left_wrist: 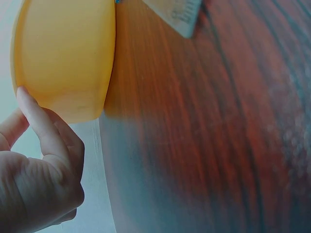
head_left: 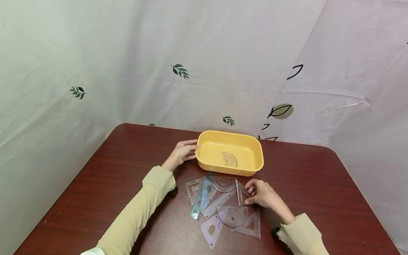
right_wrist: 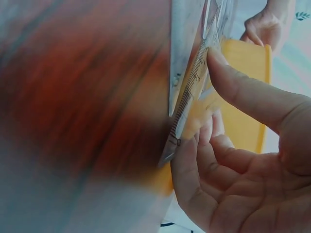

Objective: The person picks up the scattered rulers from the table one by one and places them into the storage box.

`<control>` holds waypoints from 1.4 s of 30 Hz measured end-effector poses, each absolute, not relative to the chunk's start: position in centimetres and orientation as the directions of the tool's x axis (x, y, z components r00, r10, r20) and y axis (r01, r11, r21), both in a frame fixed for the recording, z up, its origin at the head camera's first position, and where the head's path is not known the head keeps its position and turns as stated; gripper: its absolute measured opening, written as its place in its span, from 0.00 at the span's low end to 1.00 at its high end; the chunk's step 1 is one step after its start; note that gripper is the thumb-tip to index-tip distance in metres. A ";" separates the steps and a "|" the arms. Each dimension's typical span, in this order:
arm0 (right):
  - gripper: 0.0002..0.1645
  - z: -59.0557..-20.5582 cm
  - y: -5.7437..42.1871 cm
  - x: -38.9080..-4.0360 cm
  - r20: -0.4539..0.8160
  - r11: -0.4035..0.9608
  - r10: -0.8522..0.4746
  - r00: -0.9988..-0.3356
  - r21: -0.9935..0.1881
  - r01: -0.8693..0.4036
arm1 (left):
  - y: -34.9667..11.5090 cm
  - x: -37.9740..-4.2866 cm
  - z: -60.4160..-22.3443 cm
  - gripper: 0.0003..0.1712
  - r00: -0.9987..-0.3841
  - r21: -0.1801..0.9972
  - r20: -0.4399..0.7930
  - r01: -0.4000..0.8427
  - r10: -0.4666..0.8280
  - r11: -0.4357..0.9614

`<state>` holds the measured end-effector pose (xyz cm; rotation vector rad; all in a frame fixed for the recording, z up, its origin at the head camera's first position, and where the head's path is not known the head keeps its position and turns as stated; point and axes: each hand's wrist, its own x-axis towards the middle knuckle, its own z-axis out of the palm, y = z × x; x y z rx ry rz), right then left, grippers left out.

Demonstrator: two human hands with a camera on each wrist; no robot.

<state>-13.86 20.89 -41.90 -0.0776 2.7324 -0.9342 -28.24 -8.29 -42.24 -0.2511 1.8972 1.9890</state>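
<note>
My left hand (head_left: pixel 184 152) grips the left end of a yellow plastic tub (head_left: pixel 204 163), a digit over its rim and the other fingers outside. Inside the tub lies a small clear protractor (head_left: pixel 229 160). With thumb and fingers, my right hand (head_left: pixel 262 193) holds a clear set square (head_left: pixel 241 195) by its edges, tilted up at the right of the pile. In the right wrist view the marked edge of that set square (right_wrist: pixel 187 97) runs between thumb and fingertips. Close by it lie a clear protractor (head_left: pixel 233 216) and another set square (head_left: pixel 253 225).
In front of the tub, flat on the dark red table (head_left: pixel 79 198), overlap a teal ruler (head_left: pixel 196 207), a clear ruler (head_left: pixel 220 204), a second protractor (head_left: pixel 224 183), a purple-marked set square (head_left: pixel 211 232) and a clear set square (head_left: pixel 192 187). A leaf-patterned curtain (head_left: pixel 153 95) hangs behind.
</note>
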 end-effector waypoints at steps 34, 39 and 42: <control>0.10 -41.5 22.7 -14.4 -0.214 0.586 -0.298 -0.930 -0.810 -0.001 | -8.3 -28.2 -42.2 0.27 -0.914 0.923 -0.379 -0.385 0.143 -0.013; 0.09 -41.1 22.9 -14.5 -0.199 0.576 -0.303 -0.932 -0.818 -0.013 | -8.3 -28.2 -42.2 0.27 -0.914 0.923 -0.379 -0.385 0.147 -0.015; 0.09 -40.7 22.9 -14.6 -0.177 0.572 -0.319 -0.931 -0.819 -0.041 | -8.3 -28.2 -42.2 0.27 -0.914 0.923 -0.379 -0.385 0.147 -0.014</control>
